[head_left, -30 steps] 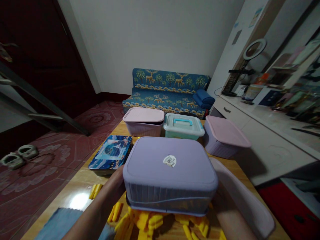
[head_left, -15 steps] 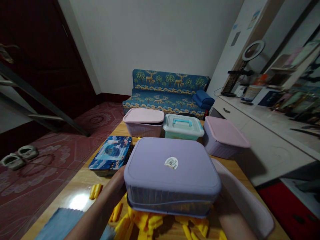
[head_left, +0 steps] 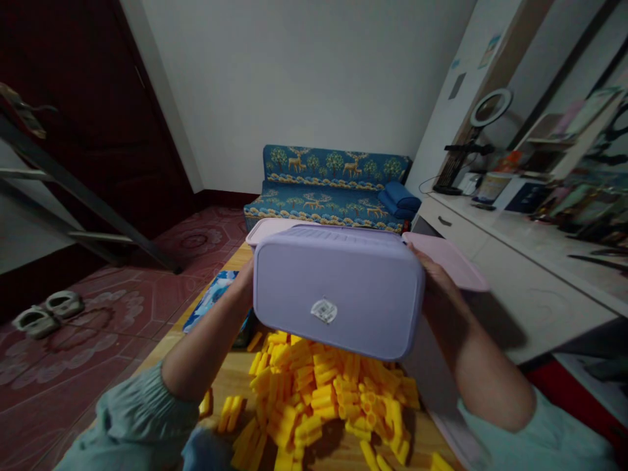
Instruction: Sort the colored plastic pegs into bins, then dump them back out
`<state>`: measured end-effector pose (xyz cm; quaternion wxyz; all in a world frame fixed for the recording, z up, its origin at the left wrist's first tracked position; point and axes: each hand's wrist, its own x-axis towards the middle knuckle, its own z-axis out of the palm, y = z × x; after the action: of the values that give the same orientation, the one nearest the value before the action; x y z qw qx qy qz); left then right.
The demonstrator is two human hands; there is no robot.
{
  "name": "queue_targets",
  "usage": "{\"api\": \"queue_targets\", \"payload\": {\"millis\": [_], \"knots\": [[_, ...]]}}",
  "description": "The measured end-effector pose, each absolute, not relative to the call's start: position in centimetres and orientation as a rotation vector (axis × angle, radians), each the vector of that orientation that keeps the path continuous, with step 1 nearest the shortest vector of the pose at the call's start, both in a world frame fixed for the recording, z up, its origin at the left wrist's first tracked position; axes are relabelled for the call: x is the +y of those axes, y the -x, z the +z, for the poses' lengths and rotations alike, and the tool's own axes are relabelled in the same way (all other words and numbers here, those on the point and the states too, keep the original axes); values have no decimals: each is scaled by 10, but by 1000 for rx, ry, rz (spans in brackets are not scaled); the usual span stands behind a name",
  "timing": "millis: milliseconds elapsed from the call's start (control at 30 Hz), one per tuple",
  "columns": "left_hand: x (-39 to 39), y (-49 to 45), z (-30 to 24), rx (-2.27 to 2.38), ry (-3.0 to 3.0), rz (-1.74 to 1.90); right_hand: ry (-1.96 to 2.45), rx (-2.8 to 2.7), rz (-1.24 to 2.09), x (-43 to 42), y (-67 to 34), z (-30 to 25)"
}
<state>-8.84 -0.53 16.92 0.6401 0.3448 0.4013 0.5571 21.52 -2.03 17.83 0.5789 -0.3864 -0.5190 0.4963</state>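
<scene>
A purple plastic storage bin (head_left: 294, 281) is held up over the table, tipped so its underside with a round white sticker (head_left: 324, 311) faces me. My left hand (head_left: 246, 282) grips its left side, the fingers mostly hidden behind it. On the right side my right hand (head_left: 432, 271) is closed on the bin near its upper corner. Below lies a heap of yellow tube-shaped plastic pieces (head_left: 314, 386), with a few strays to the left. The inside of the bin is turned away from me.
A pinkish lid (head_left: 272, 227) shows behind the bin, another pink-lidded box (head_left: 449, 258) at the right. A blue patterned box (head_left: 210, 297) stands left, partly behind my arm. A pale lid (head_left: 436, 379) lies under my right arm. Beyond is a blue sofa (head_left: 318, 196).
The bin has gone from upside down near the table to raised and tipped away from me. The yellow heap beneath it is now uncovered. Both hands have moved up with the bin.
</scene>
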Motion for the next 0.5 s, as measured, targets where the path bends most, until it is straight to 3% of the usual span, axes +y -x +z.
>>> {"api": "queue_targets", "payload": {"millis": [167, 367, 500], "knots": [[5, 95, 193, 706, -1139, 1288, 840, -1540, 893, -26, -224, 217], [-9, 99, 165, 783, -1098, 1314, 813, -2267, -28, -71, -208, 213], [-23, 91, 148, 675, -984, 1275, 723, -2408, -376, -80, -199, 197]]}}
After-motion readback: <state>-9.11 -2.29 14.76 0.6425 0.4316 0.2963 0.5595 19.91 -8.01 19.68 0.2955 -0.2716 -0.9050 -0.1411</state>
